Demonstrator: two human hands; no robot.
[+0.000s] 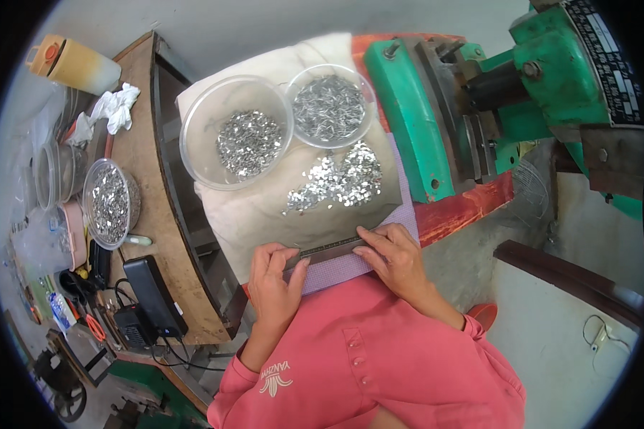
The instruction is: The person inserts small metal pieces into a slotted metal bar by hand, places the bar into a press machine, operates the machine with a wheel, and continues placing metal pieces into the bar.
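Note:
A long, narrow dark metal bar (330,249) with a row of small marks or slots along its upper edge lies crosswise at the cloth's near edge. My left hand (273,280) grips its left end between thumb and fingers. At the other end my right hand (396,259) pinches the bar, thumb on the near side and index finger on the far side. Beyond the bar, a loose pile of small shiny metal pieces (340,179) is spread on the beige cloth (250,214). Whether any piece sits in the bar is too small to tell.
Behind the pile stand a larger clear tub (193,136) of small metal pieces and a clear tub (368,107) of thin metal pins. A green machine (411,121) is at the right. On the left, a wooden table (150,264) bears another filled tub (130,207) and a black adapter (154,293).

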